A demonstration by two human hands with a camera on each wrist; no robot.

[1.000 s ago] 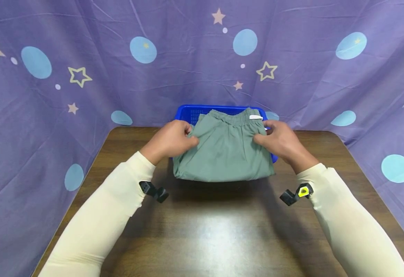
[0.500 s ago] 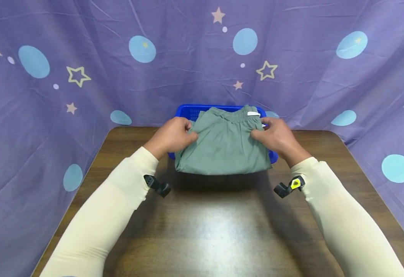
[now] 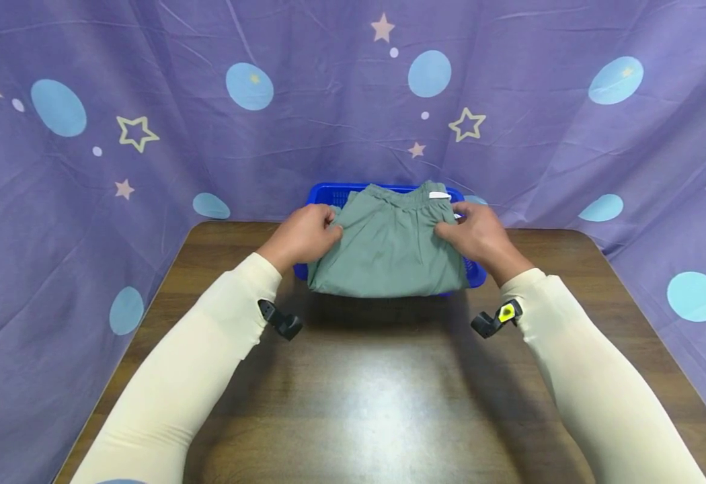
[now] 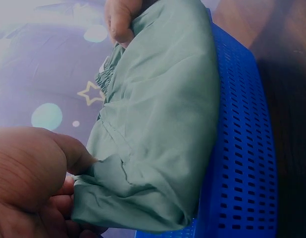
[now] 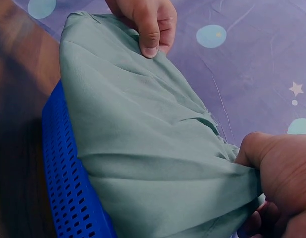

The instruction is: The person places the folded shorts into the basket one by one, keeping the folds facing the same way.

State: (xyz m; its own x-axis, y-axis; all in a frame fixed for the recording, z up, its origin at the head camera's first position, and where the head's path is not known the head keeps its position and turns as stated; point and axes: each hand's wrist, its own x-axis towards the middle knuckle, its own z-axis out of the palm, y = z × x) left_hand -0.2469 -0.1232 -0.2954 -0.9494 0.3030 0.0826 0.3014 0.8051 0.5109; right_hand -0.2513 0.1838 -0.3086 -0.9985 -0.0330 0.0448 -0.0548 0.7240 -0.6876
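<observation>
A folded pair of green pants (image 3: pixel 389 249) with a gathered elastic waistband and a white tag hangs over a blue plastic basket (image 3: pixel 323 193). My left hand (image 3: pixel 306 233) pinches the fabric at its left side, thumb on top. On the opposite side my right hand (image 3: pixel 479 235) pinches it near the tag. The left wrist view shows the folded layers of the pants (image 4: pixel 163 109) between thumb and fingers, above the perforated basket wall (image 4: pixel 244 144). In the right wrist view the cloth (image 5: pixel 138 114) is drawn taut between both hands. Most of the basket's inside is hidden under the pants.
A brown wooden table (image 3: pixel 377 403) lies under the basket, which stands near the table's back edge. Behind and at both sides hangs a purple curtain (image 3: pixel 341 101) with stars and blue ovals. Small black wrist cameras stick out from both cream sleeves.
Both hands have moved the pants slightly away from me, farther over the basket. The front fold sits higher in view, and more of the basket's front right corner shows. Both grips stay the same.
</observation>
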